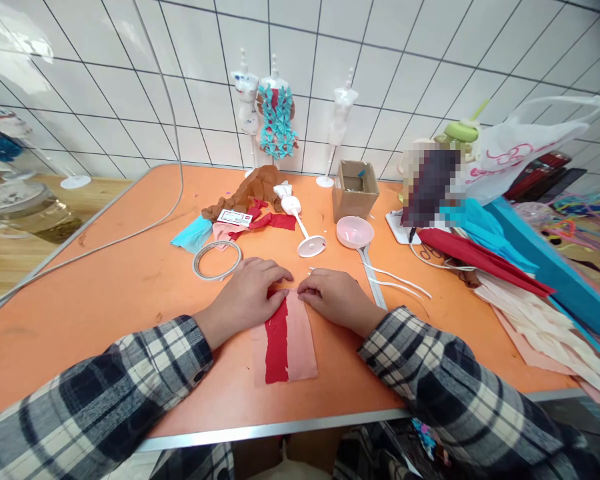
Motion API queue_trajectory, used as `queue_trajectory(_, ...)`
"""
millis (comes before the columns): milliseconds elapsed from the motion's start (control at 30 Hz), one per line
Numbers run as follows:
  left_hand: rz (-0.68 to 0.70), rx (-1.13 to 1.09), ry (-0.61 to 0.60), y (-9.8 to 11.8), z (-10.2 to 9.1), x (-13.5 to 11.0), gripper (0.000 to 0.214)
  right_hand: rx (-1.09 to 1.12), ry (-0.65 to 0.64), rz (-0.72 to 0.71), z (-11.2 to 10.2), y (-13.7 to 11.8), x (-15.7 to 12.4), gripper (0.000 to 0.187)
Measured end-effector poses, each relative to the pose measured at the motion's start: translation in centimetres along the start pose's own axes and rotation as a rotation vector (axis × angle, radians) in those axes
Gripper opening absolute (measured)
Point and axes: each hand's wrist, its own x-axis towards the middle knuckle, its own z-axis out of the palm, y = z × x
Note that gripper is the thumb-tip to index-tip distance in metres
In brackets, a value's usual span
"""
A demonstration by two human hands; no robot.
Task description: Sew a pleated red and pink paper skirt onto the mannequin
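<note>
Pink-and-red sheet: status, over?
Left hand, right hand: at top edge of sheet. Sheet flat on table. Tape ring beside left hand, off sheet.

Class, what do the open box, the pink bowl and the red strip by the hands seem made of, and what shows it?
Open box: likely matt cardboard, given its plain brown, flat walls.
Pink bowl: probably smooth, glossy plastic; it looks thin and translucent.
Red strip: matt, perhaps crepe paper or thin cloth; the uneven edge fits either.
</note>
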Motion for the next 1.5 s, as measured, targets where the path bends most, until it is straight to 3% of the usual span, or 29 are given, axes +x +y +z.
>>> queue_trajectory(100, 0.068, 0.034, 0.029, 0.2, -0.2, -0.1, 0.019, 0.016, -0.001, 0.007, -0.1, -0.1, 0.1, 0.015)
queue_trajectory(233, 0.125, 0.058, -0.051, 0.3, -0.3, 0.0, 0.021, 0.071, 0.006, 0.052, -0.3, -0.2, 0.2, 0.012)
queue_trajectory(767, 0.066, 0.087, -0.076, 0.7, -0.4, 0.8, 0.018, 0.037, -0.040, 0.069, -0.4, -0.5, 0.5, 0.016)
queue_trajectory(1267, 0.023, 0.050, -0.113, 0.8, -0.2, 1.1, 0.018, 0.131, -0.129, 0.282, -1.0, -0.5, 0.9, 0.019)
queue_trajectory(1500, 0.033, 0.055, -0.091, 0.7, -0.1, 0.7, 0.017, 0.219, -0.017, 0.221, -1.8, 0.3, 0.0, 0.017)
